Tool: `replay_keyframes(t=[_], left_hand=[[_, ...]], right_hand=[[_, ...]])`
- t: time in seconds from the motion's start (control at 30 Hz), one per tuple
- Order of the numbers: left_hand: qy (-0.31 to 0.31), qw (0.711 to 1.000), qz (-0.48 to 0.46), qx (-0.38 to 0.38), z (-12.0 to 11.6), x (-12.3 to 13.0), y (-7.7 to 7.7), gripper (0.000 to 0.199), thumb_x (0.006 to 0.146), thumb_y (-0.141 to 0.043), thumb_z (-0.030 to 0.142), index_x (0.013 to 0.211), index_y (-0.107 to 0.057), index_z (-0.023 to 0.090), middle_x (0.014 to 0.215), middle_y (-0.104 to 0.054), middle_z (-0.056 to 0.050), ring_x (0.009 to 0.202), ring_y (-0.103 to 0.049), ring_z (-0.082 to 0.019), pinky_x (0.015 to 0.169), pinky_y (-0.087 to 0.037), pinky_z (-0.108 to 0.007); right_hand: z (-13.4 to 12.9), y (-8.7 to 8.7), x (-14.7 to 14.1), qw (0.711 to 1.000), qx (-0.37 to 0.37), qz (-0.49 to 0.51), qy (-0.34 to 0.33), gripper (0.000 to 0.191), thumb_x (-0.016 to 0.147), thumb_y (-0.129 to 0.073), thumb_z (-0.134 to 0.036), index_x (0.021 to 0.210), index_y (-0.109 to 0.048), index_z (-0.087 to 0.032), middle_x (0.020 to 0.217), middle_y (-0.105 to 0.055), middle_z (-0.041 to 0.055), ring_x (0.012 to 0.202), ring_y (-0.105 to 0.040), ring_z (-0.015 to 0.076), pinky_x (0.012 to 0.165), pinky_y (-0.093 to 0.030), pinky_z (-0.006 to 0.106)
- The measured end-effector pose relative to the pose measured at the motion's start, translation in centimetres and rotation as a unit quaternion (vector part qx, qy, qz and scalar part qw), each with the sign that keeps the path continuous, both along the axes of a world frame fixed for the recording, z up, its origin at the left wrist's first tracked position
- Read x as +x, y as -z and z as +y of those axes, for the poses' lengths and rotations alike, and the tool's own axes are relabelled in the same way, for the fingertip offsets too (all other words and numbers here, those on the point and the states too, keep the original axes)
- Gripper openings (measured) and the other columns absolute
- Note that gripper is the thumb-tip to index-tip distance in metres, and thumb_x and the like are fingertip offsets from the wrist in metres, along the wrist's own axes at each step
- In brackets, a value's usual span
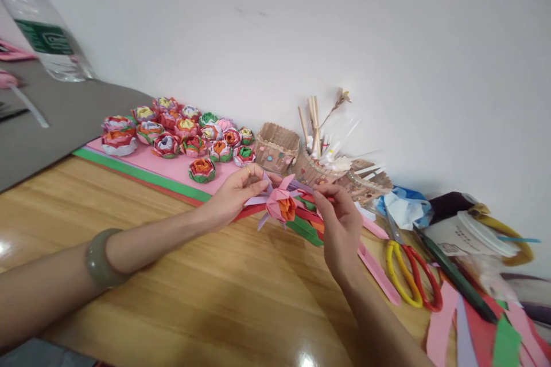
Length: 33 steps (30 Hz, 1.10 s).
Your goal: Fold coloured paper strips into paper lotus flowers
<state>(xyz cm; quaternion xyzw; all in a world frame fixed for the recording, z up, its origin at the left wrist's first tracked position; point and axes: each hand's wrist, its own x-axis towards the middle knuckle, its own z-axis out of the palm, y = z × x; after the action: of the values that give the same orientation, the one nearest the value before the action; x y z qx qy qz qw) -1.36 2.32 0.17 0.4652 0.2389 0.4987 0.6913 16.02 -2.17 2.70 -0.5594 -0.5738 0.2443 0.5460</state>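
Between my hands, above the wooden table, is a folded paper flower (280, 202) with an orange centre, pink petals and purple pieces sticking out around it. My left hand (235, 192) is closed in a pinch on its left side, thumb and fingers on a purple piece. My right hand (340, 221) is closed too, its thumb and forefinger pinching the end of a purple strip at the flower's right. Behind and beneath the flower lie folded paper strips (307, 229) in green, red and orange, partly hidden by it.
Several finished paper flowers (193, 146) stand on stacked coloured paper (150, 169) at the back left. Small decorated baskets (275, 149) line the wall. Scissors (413, 275), a dark green utility knife (460, 278), paper scraps (473, 321) and a white tub (469, 235) lie right. A plastic bottle (47, 40) stands far left.
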Motion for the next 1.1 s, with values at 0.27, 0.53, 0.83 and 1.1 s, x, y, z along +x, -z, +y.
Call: replay_keyframes(t=[0.27,0.53,0.83,1.1], left_hand=[[0.082,0.995,-0.018,-0.06,-0.4,0.0,-0.4,0.018,0.07,-0.071,0.025,0.073,-0.057,0.013,0.08,-0.067,-0.004,0.068,-0.062,-0.012,0.063,-0.047,-0.023],[0.045,0.993,0.109,-0.004,-0.2,-0.1,-0.1,0.015,0.066,-0.071,0.02,0.078,-0.065,0.013,0.075,-0.067,-0.002,0.07,-0.061,-0.013,0.067,-0.047,-0.024],[0.015,0.966,0.249,0.072,-1.2,0.3,-0.2,0.008,0.068,-0.065,0.02,0.07,-0.059,0.015,0.069,-0.061,0.002,0.065,-0.058,-0.012,0.064,-0.048,-0.026],[0.011,0.933,0.326,0.149,-2.4,0.2,-0.5,0.027,0.06,-0.073,0.021,0.075,-0.052,0.018,0.076,-0.059,0.002,0.073,-0.057,-0.014,0.068,-0.047,-0.026]], right_hand=[[-0.2,-0.7,-0.7,0.991,-0.061,-0.023,-0.113,0.014,0.078,-0.061,-0.03,0.082,-0.067,-0.019,0.083,-0.068,0.0026,0.077,-0.061,0.0169,0.072,-0.046,0.028],[-0.3,0.7,-0.8,0.983,0.068,-0.141,-0.095,0.016,0.078,-0.058,-0.013,0.086,-0.07,-0.021,0.084,-0.072,0.0036,0.078,-0.064,0.017,0.073,-0.048,0.029],[-0.8,1.5,-1.3,0.987,0.022,-0.118,-0.103,0.013,0.077,-0.058,-0.011,0.08,-0.068,-0.018,0.079,-0.071,0.0036,0.072,-0.064,0.016,0.068,-0.05,0.027],[-1.4,1.3,-0.8,0.966,0.141,-0.143,-0.161,0.015,0.079,-0.061,-0.011,0.088,-0.066,-0.02,0.082,-0.069,0.0041,0.076,-0.063,0.0154,0.067,-0.05,0.027]])
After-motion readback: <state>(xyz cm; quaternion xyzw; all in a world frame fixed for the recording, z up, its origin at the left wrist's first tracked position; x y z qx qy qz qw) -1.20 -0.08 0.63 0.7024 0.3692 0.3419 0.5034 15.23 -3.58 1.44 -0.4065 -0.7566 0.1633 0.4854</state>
